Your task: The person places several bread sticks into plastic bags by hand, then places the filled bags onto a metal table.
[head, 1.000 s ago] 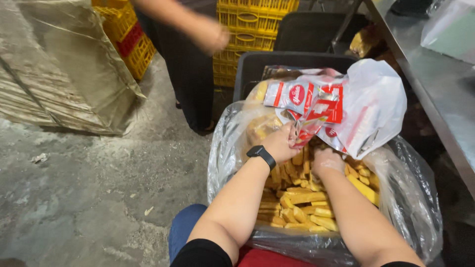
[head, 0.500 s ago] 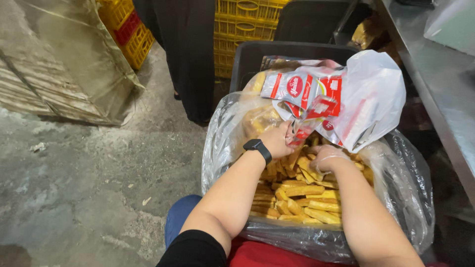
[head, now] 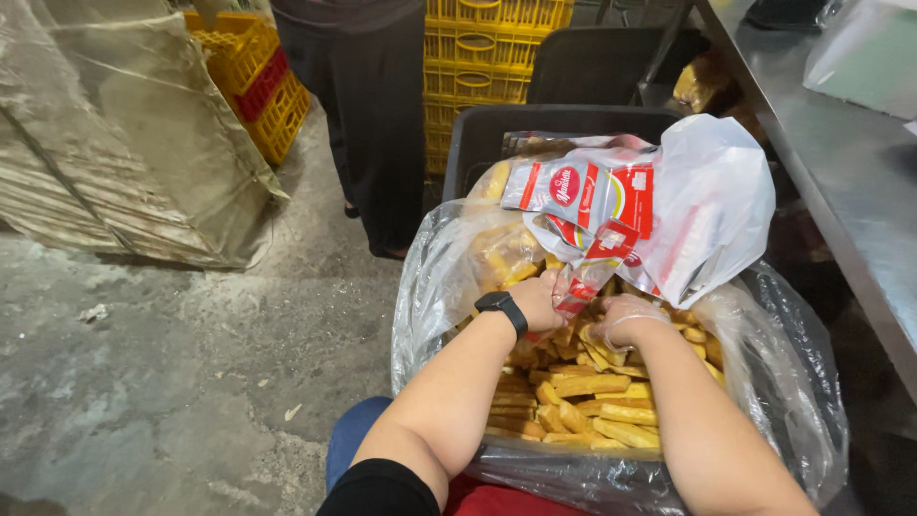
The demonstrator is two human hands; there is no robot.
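A: In the head view, what are the hands doing?

B: The left hand (head: 540,298), with a black watch (head: 503,311) on its wrist, pinches the mouth of the printed packet (head: 583,205), apparently to hold it open over the sticks (head: 583,401).

A: And the right hand (head: 626,320)?

B: It wears a thin clear glove and is curled down among the yellow sticks just below the packet; whether it has any in its grip, I cannot tell.

A: Where is the packet?

B: Directly above and touching the left fingers, just beyond the right hand, lying across the big clear bag (head: 793,382) that lines the dark bin (head: 478,143).

A: Anything else nearby?

B: Yellow crates (head: 487,57) behind, a person (head: 368,105) standing by them, a steel table (head: 850,191) on the right.
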